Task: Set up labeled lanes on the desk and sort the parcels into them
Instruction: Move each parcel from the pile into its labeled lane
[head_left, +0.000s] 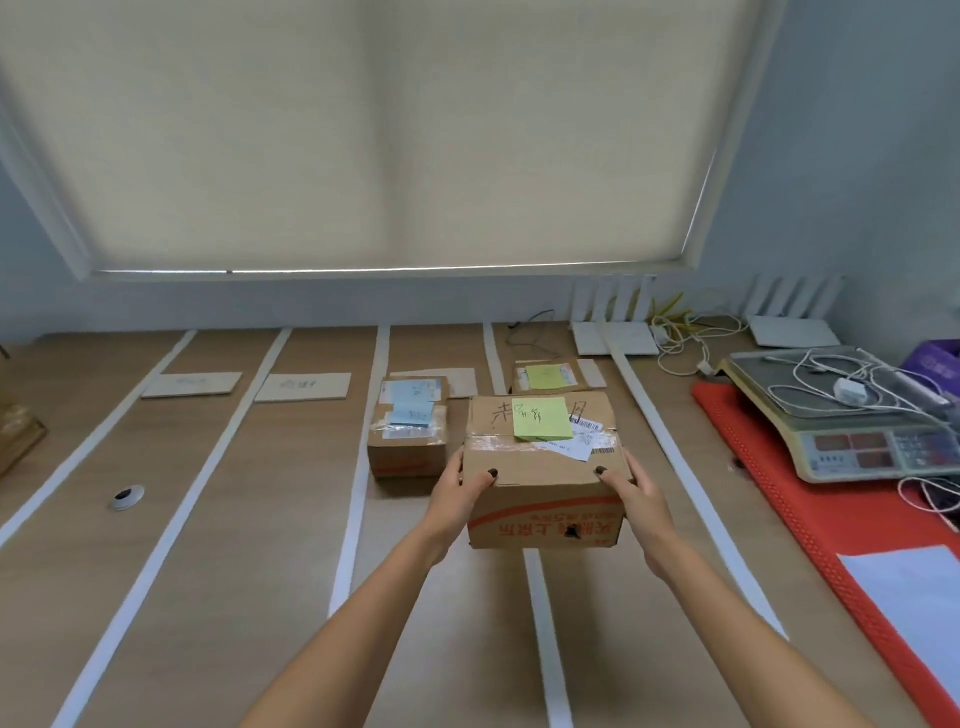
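Head view: both hands, left (460, 491) and right (636, 491), clamp a box (543, 467) at centre, above a tape strip (540, 623). A second box (408, 426) sits just beside it at 9 o'clock, a third (550, 376) behind at 12, a scale (841, 415) at 3.

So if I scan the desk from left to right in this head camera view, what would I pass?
Round desk grommet → parcel with a blue note → box with a green note, gripped by the left hand and right hand → red mat → weighing scale.
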